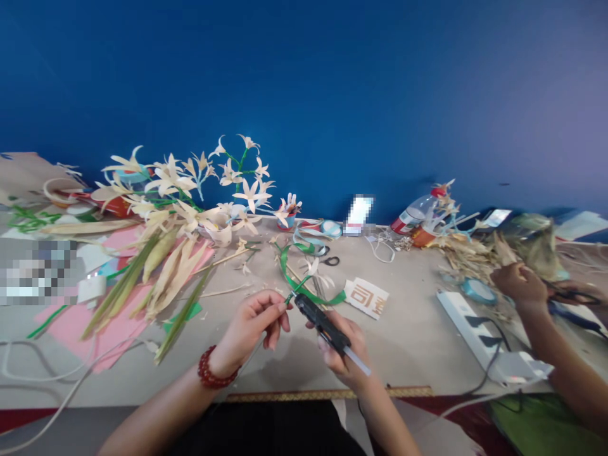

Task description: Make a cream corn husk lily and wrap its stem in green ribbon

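Note:
My left hand [263, 320] is closed, pinching a thin stem with a white flower [314, 271] at its upper end. A green ribbon [323, 297] meets the stem at the pinch and curls back over the table. My right hand [349, 348] is wrapped round a black glue gun [323, 323]; a pale glue stick [357, 361] sticks out of its rear. The gun's nozzle is at the stem, close beside my left fingertips. Whether it touches the ribbon I cannot tell.
Husk flowers [171, 177] stand at the back left, above dry husks [173, 282] and pink paper [118, 316]. Scissors [330, 259] and a printed card [367, 297] lie ahead. A power strip [475, 335] is at right, beside another person's hand [520, 285]. A cable [71, 386] crosses the left.

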`<control>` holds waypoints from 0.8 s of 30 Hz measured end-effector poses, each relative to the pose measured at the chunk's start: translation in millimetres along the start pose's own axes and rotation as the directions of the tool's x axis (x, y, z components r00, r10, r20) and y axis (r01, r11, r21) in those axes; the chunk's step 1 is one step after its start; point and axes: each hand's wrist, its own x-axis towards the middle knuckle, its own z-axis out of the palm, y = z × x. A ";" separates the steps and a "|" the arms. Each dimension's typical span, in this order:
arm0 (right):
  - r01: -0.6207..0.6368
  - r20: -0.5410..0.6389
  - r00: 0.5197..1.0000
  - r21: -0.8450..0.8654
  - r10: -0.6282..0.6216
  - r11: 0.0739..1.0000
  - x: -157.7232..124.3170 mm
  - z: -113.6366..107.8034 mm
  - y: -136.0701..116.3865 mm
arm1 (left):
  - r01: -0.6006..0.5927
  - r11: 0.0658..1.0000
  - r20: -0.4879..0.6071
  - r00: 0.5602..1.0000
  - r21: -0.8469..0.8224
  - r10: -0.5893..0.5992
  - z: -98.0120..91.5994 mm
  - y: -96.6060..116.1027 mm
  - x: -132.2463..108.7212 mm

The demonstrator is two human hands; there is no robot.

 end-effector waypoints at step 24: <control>-0.002 0.053 0.999 0.079 -0.002 0.997 -2.9 -2.0 -1.9 | -0.037 0.999 -0.020 0.999 0.000 0.037 -3.2 -0.9 0.7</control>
